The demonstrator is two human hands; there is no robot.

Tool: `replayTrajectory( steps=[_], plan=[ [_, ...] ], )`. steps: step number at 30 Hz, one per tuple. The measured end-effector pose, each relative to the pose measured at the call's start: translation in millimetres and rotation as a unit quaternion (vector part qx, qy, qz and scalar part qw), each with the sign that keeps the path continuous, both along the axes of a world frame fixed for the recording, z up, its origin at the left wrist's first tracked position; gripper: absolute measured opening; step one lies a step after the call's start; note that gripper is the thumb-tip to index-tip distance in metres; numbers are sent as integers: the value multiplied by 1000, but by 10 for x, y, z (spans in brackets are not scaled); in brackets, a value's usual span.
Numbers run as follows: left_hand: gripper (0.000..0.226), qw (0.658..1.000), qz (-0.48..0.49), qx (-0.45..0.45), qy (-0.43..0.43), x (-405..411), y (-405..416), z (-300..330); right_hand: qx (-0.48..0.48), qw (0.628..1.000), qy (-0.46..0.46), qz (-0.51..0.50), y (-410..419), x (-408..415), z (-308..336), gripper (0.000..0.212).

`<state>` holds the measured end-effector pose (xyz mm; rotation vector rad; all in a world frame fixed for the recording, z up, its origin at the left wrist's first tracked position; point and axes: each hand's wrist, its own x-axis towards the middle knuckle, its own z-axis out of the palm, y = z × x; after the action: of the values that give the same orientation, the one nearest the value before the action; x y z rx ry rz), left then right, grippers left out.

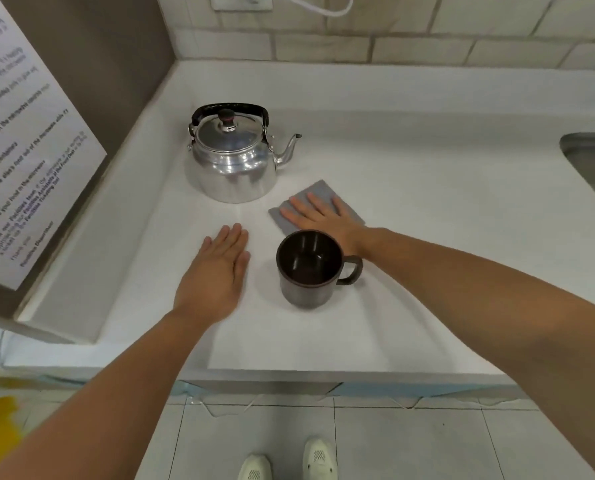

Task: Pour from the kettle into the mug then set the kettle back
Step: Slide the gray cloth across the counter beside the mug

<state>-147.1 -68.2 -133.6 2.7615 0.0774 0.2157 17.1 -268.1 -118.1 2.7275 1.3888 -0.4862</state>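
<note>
A shiny metal kettle [234, 161] with a black handle and lid knob stands upright on the white counter, spout pointing right. A dark brown mug [306, 271] stands in front of it to the right, handle on the right, and it looks empty inside. My left hand [216, 271] hovers flat just left of the mug, fingers together, holding nothing. My right hand [318, 218] lies flat, palm down, on a grey cloth [318, 190] behind the mug and right of the kettle.
A brown cabinet side with a printed notice [22, 140] rises on the left. A steel sink [593, 168] sits at the right edge. The tiled wall carries a socket and white cable [320, 5]. The counter's front edge [323, 374] lies below the mug.
</note>
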Motion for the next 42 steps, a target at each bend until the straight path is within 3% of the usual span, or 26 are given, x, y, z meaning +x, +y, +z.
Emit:
replayTrajectory(
  steps=[2, 4, 9, 15, 19, 23, 25, 28, 33, 38, 42],
  plan=[
    [46, 1000, 4, 1, -3, 0, -2, -1, 26, 1000, -9, 0, -128, 98, 5, 68],
    [45, 1000, 4, 2, -3, -9, 0, -13, 39, 995, -20, -86, -401, 204, 18, 58],
    [46, 1000, 5, 3, -2, -8, -3, -23, 12, 966, -33, -256, -1283, -44, 36, 57],
    [48, 1000, -4, 18, 18, -21, -12, 1, 89, 986, 8, -143, -1471, -1208, -23, 58],
    [48, 1000, -7, 20, 22, -31, -22, 13, 71, 949, -7, -306, -1486, -1222, 87, 58],
    [49, 999, -13, 21, 22, -38, -6, 9, 99, 976, -8, -192, -1461, -1591, -48, 59],
    [49, 999, -14, 24, 20, -29, 3, 13, 86, 960, -12, -266, -1543, -1478, -20, 59],
    [49, 999, -12, 25, 18, -29, -3, 14, 58, 900, -32, -432, -1414, -1290, 66, 59],
    [48, 1000, -13, 20, 14, -22, 20, -4, 86, 962, -18, -259, -1219, -1638, -36, 59],
    [48, 1000, -17, 20, 9, -14, 30, -32, 33, 932, -5, -361, -1310, -1314, 92, 60],
    [48, 1000, -13, 21, 0, -7, 41, -46, 41, 957, 15, -288, -1164, -1401, 52, 60]
  ],
)
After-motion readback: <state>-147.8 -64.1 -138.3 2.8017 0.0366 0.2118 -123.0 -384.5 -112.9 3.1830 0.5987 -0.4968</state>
